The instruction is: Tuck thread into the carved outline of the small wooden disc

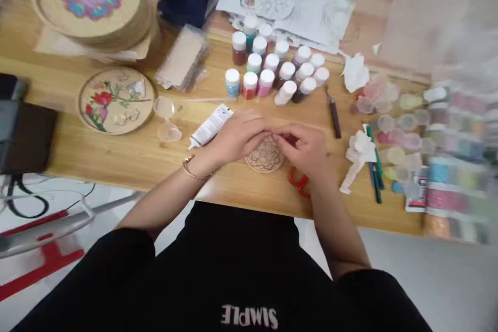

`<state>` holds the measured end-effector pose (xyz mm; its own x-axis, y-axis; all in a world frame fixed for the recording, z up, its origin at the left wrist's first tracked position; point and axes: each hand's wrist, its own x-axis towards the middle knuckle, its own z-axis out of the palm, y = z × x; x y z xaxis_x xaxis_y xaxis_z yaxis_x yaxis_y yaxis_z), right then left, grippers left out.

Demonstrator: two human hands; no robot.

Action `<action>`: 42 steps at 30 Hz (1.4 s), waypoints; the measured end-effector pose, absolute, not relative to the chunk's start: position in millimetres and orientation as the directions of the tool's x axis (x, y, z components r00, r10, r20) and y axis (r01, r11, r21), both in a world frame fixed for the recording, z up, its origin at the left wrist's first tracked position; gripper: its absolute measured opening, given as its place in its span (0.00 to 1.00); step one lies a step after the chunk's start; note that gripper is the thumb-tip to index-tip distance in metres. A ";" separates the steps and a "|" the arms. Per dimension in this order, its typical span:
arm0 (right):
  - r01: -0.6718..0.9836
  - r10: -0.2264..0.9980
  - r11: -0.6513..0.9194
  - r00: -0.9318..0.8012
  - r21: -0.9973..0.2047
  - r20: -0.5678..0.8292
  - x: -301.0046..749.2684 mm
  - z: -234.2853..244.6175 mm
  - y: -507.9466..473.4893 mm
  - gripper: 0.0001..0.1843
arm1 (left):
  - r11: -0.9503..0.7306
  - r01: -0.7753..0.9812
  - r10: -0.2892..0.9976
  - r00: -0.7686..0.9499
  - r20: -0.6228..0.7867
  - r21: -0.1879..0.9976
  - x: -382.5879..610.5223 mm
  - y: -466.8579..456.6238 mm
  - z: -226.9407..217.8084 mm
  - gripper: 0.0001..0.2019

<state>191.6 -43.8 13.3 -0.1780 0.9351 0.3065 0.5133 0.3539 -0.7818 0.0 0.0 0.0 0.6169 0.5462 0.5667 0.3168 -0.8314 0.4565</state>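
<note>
A small round wooden disc (265,158) with a dark flower-petal line pattern lies on the table in front of me. My left hand (241,135) rests over its far left edge, fingers bent together, the fingertips close to those of the other hand. My right hand (305,148) is closed in a pinch at the disc's far right edge. Whatever sits between the fingertips is too small to make out. Beside my left hand lies a white tube (211,125). Red-handled scissors (299,182) are partly under my right forearm.
Several white-capped paint bottles (266,78) stand beyond my hands. A dark-handled tool (333,114), crumpled tissue (361,148) and coloured pencils (375,174) lie right, near small cups (397,137). Left are a painted round plaque (115,101) and stacked round trays (89,0).
</note>
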 end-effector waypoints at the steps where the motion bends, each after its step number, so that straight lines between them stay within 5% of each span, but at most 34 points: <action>1: 0.501 0.949 0.316 -0.164 -0.805 0.271 191.3 14.6 -44.3 0.04 | -0.825 0.307 0.552 0.616 0.562 0.474 0.2 -0.5 0.8 0.08; 10: 0.328 0.993 0.112 -0.077 -0.938 0.092 188.5 19.0 -45.4 0.04 | -0.691 0.234 0.682 0.525 0.510 0.684 0.8 -4.5 3.3 0.03; 32: 0.344 0.986 0.129 -0.146 -0.930 0.083 187.5 22.2 -47.2 0.04 | -0.530 0.175 0.703 0.638 0.314 0.830 -5.7 -1.5 11.1 0.05; 42: 0.380 0.986 0.153 -0.123 -0.912 0.115 190.5 26.3 -46.8 0.03 | -0.564 0.200 0.722 0.590 0.360 0.801 -2.4 -2.1 8.7 0.04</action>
<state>190.5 -46.8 26.3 -0.1227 0.9858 0.1147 0.3799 0.1534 -0.9122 -2.4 -2.1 8.7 0.5904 0.7221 0.3605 0.2000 -0.5636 0.8014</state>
